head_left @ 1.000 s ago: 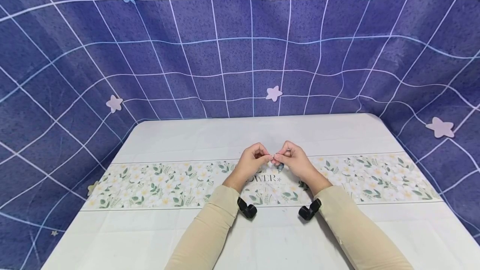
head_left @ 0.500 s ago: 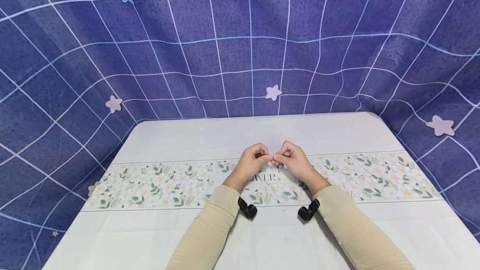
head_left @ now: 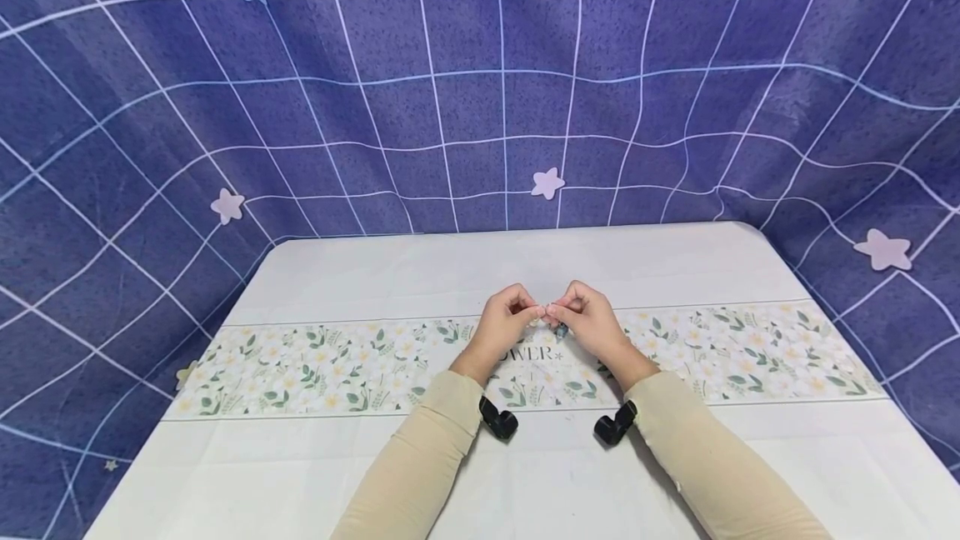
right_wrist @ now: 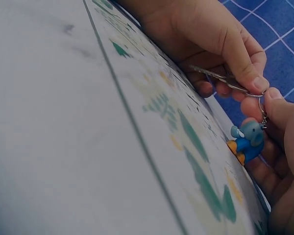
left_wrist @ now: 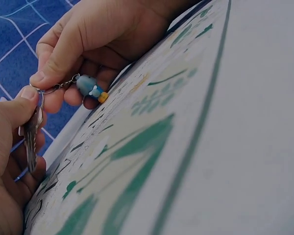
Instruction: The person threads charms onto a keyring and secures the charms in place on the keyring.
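Note:
In the head view my left hand (head_left: 507,322) and right hand (head_left: 585,319) meet at the fingertips over the flowered band. The left thumb and finger pinch a silver key (left_wrist: 33,139) at its head; its blade hangs down along the left fingers. Between the two thumbs runs a metal split ring (right_wrist: 255,95), which the right thumb and finger pinch. From the ring, a short chain (right_wrist: 263,117) leads to a small elephant figurine (right_wrist: 250,139) in blue with yellow feet, dangling beside the curled right fingers. Part of the ring is hidden under the thumbs.
A white tablecloth (head_left: 300,465) with a printed flower band (head_left: 322,369) covers the table. Behind it hangs a blue curtain (head_left: 465,107) with white grid lines and stars. Black wrist mounts (head_left: 498,419) sit at both cuffs.
Both hands stay nearly in place, fingertips together, with only slight shifts of the fingers. The head view has tilted very slightly.

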Demonstrator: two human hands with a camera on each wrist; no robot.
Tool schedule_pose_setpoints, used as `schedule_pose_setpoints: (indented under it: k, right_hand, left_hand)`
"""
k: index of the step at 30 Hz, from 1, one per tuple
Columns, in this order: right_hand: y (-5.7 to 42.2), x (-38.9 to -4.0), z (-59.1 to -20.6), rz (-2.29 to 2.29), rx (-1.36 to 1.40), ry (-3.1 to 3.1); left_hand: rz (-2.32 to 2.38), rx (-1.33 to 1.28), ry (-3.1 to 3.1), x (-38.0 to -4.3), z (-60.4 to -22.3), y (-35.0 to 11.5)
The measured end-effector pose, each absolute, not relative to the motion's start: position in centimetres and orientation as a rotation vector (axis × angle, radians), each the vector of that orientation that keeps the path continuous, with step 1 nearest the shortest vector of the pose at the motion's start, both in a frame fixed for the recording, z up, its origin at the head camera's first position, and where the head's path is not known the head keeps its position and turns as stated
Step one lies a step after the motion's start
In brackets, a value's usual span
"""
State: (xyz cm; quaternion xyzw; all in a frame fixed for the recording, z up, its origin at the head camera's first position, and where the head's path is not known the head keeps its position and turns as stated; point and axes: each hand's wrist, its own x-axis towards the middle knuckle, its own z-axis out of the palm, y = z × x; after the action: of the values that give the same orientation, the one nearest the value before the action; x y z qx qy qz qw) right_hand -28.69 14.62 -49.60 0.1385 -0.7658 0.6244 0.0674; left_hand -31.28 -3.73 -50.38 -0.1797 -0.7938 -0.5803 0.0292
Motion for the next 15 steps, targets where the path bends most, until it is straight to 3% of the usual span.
schedule_pose_setpoints:
  k: [15]
  right_hand:
    - [14.5,-28.8,-50.2,1.564,0.284,-2.362]
  left_hand:
    - [-1.799,-0.546,-2.491,-31.3,-50.4,-3.6]
